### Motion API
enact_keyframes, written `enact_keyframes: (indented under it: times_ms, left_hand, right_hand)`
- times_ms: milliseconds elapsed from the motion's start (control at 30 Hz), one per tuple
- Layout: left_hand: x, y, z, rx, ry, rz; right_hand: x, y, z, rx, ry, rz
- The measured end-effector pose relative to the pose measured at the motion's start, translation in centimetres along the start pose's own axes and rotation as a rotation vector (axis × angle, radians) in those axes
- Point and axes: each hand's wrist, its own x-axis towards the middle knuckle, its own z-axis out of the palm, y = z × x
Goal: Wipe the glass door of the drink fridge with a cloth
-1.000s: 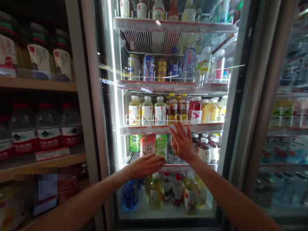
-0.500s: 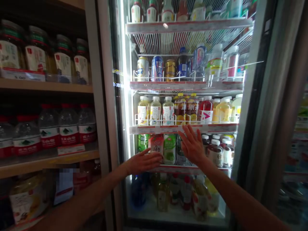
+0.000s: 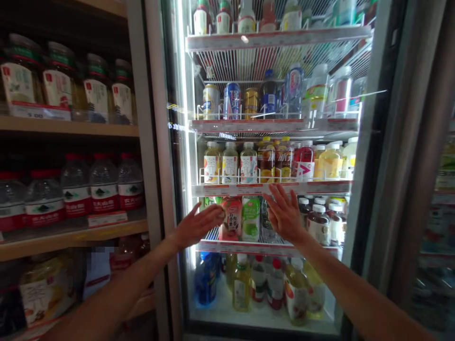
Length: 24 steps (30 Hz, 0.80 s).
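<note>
Both arms reach out in front of a lit drinks fridge with wire shelves. My left hand is open and holds nothing, its fingers stretched to the right. Its fingertips overlap the left edge of a red drink bottle; I cannot tell whether they touch. My right hand is also open and holds nothing, with fingers spread upward just below the third shelf's front rail. Between the hands stands a green-labelled bottle. Behind my right hand is a clear bottle, partly hidden.
At the left, wooden shelves hold dark bottles and red-capped water bottles. White-capped bottles stand right of my right hand. Larger bottles fill the fridge floor. A metal frame borders the fridge's right side.
My left hand has moved left and slightly up, uncovering more of the red bottle, and its fingers are more spread. My right hand stays in nearly the same place.
</note>
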Motion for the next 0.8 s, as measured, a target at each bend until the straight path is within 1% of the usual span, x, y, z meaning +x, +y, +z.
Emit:
enact_keyframes:
  times_ms: [67,100,133,167,200,267,300,333,367,400,467,500,533,567,600,667,700,733,767,800]
  left_hand:
    - [0.7,-1.1,-0.2,0.088,0.119,-0.246]
    - [1.0,-1.2,-0.2,0.113,0.166,-0.342]
    - [1.1,-0.8,-0.2,0.116,0.192,-0.385]
    - [1.1,-0.2,0.0,0.091,0.193,-0.361]
    - [1.0,0.7,0.2,0.048,0.166,-0.273]
    - [1.0,2.0,0.6,-0.043,0.078,-0.037]
    - [1.3,2.2,0.7,-0.068,0.048,0.040]
    - [1.9,2.0,0.7,-0.066,0.041,0.055]
    - [2.7,1.3,0.7,-0.041,0.062,-0.001]
    - [3.7,0.5,0.6,0.000,0.111,-0.117]
    - [6.0,-1.2,0.5,0.079,0.252,-0.417]
    - [7.1,-1.6,0.6,0.099,0.310,-0.520]
    - [7.9,-1.6,0.7,0.101,0.337,-0.550]
    - [8.6,-1.3,0.9,0.088,0.331,-0.490]
    - [9.1,-0.7,1.1,0.066,0.294,-0.346]
    - [9.7,0.5,1.5,0.012,0.180,0.018]
    - [10.0,0.9,1.5,-0.008,0.138,0.137]
    - [10.4,0.9,1.5,-0.020,0.121,0.178]
    - [11.0,0.7,1.5,-0.022,0.134,0.138]
    - [11.7,0.2,1.3,-0.016,0.171,0.029]
  right_hand:
    - [0.0,0.0,-0.1,0.004,0.001,0.000]
    - [0.0,0.0,-0.2,0.003,0.007,0.010]
    - [-0.1,0.0,-0.3,0.000,0.018,0.020]
    - [-0.2,0.0,-0.3,-0.003,0.023,0.028]
    - [-0.2,0.1,-0.4,-0.007,0.024,0.030]
    - [-0.3,0.4,-0.5,-0.015,0.012,0.022]
    - [-0.3,0.6,-0.7,-0.018,0.006,0.017]
    - [-0.3,0.9,-0.8,-0.021,0.003,0.018]
    - [-0.2,1.1,-1.0,-0.025,0.001,0.026]
    - [-0.1,1.4,-1.2,-0.029,0.004,0.039]
    - [0.1,1.9,-1.6,-0.042,0.016,0.071]
    - [0.2,2.1,-1.8,-0.049,0.019,0.085]
    - [0.2,2.3,-1.9,-0.056,0.016,0.094]
    - [0.1,2.4,-2.1,-0.063,0.014,0.094]
    - [0.0,2.4,-2.3,-0.067,0.011,0.086]
    - [-0.3,2.5,-2.5,-0.069,0.002,0.064]
    - [-0.5,2.6,-2.6,-0.069,0.004,0.057]
    - [-0.6,2.8,-2.7,-0.071,0.010,0.054]
    - [-0.7,2.9,-2.9,-0.072,0.018,0.057]
    - [-0.8,3.2,-3.0,-0.075,0.025,0.063]
